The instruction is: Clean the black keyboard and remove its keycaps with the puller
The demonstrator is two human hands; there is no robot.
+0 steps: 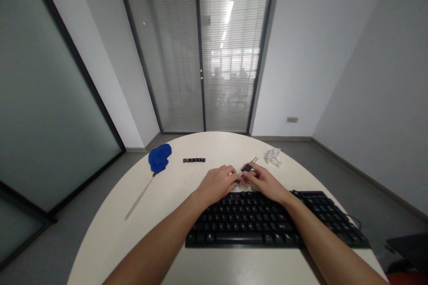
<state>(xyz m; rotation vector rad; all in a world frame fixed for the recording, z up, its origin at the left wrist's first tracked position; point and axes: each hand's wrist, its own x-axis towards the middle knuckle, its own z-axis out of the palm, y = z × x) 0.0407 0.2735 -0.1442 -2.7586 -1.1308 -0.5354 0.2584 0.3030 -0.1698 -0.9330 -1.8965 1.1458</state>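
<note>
Small black keycap (238,181), pinched between left hand (217,183) and right hand (264,181) at the black keyboard's (267,222) twelve-o'clock edge, might slip (fingers close tightly together) and skitter across the round white desk (110,231) toward eleven o'clock.

I count one black keyboard (267,222) under my fingers, a row of about six loose keycaps (194,160) beyond my left fingertips, one blue cloth (159,158) farther left, one crumpled white tissue (272,156) past my right fingertips, two hands.
</note>
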